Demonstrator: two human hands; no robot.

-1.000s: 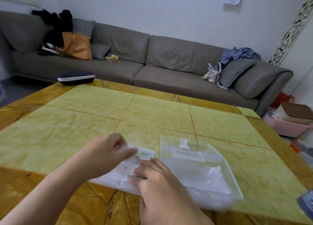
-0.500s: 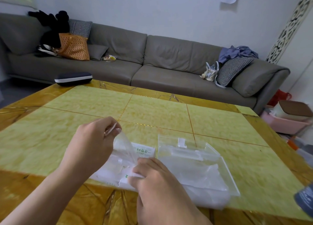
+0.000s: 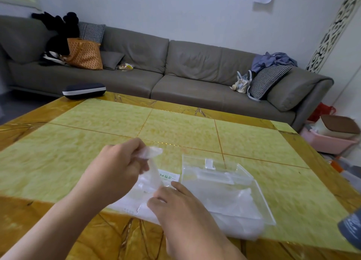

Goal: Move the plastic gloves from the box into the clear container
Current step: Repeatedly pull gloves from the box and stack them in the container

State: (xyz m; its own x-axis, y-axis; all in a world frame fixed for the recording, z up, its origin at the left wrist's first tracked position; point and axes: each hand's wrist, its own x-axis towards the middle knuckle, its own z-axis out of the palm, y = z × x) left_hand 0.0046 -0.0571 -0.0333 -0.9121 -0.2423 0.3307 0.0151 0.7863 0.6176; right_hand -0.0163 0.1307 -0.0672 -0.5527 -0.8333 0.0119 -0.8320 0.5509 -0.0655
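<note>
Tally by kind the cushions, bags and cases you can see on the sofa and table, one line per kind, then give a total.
Checked cushions: 2, one at the sofa's left, one at its right
Plain grey cushions: 1
Bags: 2, orange bag, small pale bag
Dark cases: 1, on the table corner
Total: 6

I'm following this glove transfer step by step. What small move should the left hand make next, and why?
Probably keep lifting until the glove comes free, then carry it right over the clear container. The left hand pinches the glove's top, its lower part is in the box, which the right hand presses down.
</note>
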